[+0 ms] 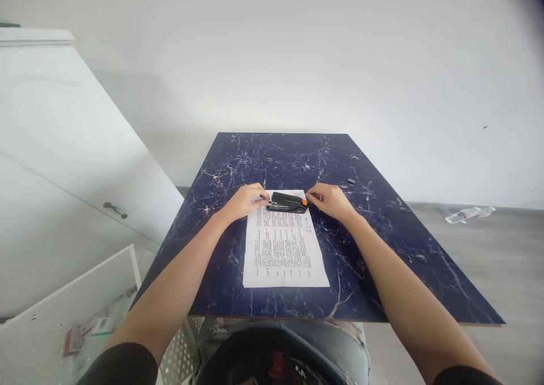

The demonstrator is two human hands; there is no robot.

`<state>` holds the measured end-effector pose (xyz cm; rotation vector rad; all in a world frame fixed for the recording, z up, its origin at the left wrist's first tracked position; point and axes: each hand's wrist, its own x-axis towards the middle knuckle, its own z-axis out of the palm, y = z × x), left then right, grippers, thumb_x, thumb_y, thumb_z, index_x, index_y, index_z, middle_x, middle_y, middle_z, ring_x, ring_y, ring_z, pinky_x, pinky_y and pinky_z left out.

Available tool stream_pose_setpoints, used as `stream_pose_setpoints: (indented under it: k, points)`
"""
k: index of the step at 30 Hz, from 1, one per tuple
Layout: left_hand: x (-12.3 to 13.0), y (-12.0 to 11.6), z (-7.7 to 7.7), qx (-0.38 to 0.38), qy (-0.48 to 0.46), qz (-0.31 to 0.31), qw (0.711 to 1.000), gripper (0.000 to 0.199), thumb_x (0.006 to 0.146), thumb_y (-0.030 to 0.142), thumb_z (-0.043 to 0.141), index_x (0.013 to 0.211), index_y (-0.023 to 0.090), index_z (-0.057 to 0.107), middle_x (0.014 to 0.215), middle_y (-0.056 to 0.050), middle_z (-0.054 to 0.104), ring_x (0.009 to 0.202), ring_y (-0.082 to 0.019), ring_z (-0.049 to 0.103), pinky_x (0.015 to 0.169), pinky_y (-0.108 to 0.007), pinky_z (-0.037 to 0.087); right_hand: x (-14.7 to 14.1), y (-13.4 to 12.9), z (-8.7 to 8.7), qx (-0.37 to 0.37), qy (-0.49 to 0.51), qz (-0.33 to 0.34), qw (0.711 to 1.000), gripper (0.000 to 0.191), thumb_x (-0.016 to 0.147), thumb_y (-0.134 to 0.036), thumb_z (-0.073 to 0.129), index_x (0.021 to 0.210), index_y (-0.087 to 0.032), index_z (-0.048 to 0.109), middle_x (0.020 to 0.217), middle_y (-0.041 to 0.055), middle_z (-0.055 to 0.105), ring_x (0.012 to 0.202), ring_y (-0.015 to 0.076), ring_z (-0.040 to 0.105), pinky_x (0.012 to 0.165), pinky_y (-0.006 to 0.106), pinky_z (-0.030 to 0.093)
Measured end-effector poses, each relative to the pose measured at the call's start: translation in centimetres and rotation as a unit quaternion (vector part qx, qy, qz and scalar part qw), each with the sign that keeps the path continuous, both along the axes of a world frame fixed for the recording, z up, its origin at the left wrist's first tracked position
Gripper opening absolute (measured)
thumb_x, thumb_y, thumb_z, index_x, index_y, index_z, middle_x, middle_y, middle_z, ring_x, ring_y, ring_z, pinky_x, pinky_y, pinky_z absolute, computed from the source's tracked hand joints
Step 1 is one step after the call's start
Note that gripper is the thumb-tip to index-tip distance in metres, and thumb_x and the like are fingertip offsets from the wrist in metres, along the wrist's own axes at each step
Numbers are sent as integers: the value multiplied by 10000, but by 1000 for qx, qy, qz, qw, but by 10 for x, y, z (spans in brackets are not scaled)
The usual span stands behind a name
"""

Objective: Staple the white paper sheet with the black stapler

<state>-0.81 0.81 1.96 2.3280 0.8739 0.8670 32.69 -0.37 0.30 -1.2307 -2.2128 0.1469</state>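
Observation:
A black stapler with an orange patch at its right end lies sideways across the top of a printed sheet of paper. My left hand has its thumb and fingers closed at the stapler's left end, beside the paper's upper left edge. At the opposite end, my right hand curls with its fingertips pinched together near the orange part and the paper's upper right corner. Exactly what those right fingertips grip is too small to make out. The sheet lies flat, its lines of print visible below the stapler.
The dark blue marbled table carries a small grey piece right of my right hand. A white cabinet stands left, above an open white bin with packets. Clear plastic lies on the floor at right.

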Motion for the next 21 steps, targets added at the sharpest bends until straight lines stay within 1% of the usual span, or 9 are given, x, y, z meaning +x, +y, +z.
stream_pose_setpoints:
  k: [2,4,8,10,12,14,16,17,21]
  points:
    - [1,1,0,-21,-71,34,997,147,910,343,689,954,226,766,1006,-68,715,919,-185,662,889,-358,520,0,0,-1,3,2,-2,1000,222,954,-337,541,872,-248,727,810,23,702,675,168,617,701,314,487]
    - [1,3,-3,-58,-143,66,986,195,886,385,714,952,208,764,989,-72,724,896,-184,677,862,-349,542,1,0,-1,4,6,-3,1000,221,952,-342,545,871,-248,728,804,21,701,668,168,616,692,312,486]
    - [3,10,-14,-160,-258,117,946,338,829,458,764,993,163,760,928,-81,749,835,-191,709,810,-351,582,1,0,-1,7,10,-4,1000,229,958,-351,543,870,-248,727,803,21,704,660,169,618,693,312,487]
    - [3,13,-20,-200,-296,141,923,407,800,489,786,1036,158,761,953,-91,758,843,-200,719,765,-346,600,2,0,-2,7,9,-3,1000,228,957,-352,543,871,-249,728,802,22,706,658,171,618,692,314,489]
    - [2,15,-24,-242,-328,150,901,458,777,511,805,1065,157,762,1013,-106,763,893,-212,728,786,-362,618,2,1,-2,7,9,-3,1000,227,955,-351,544,871,-249,728,801,22,706,659,172,619,691,316,491]
    - [2,15,-25,-272,-346,147,886,481,752,518,827,1058,151,769,1063,-122,764,949,-225,732,872,-401,621,2,1,-3,6,11,-3,1000,231,956,-349,538,873,-248,729,803,24,707,662,172,621,695,317,494]
    - [1,15,-25,-276,-337,141,889,486,724,484,860,1067,152,776,1084,-128,767,989,-241,731,950,-436,603,3,1,-3,5,13,-2,1000,239,957,-351,532,875,-246,729,808,27,710,661,173,622,696,318,497]
    - [0,14,-23,-265,-321,139,898,480,717,457,872,1081,159,777,1085,-126,769,1000,-248,730,968,-447,596,3,1,-3,3,13,-1,1000,241,957,-354,531,877,-244,730,813,30,714,662,175,624,695,319,499]
    - [0,8,-15,-180,-197,116,957,344,758,365,848,1057,204,792,1098,-100,771,1010,-251,734,987,-462,587,2,0,-2,-8,9,0,1000,242,950,-362,535,874,-245,733,821,32,728,667,180,633,684,323,500]
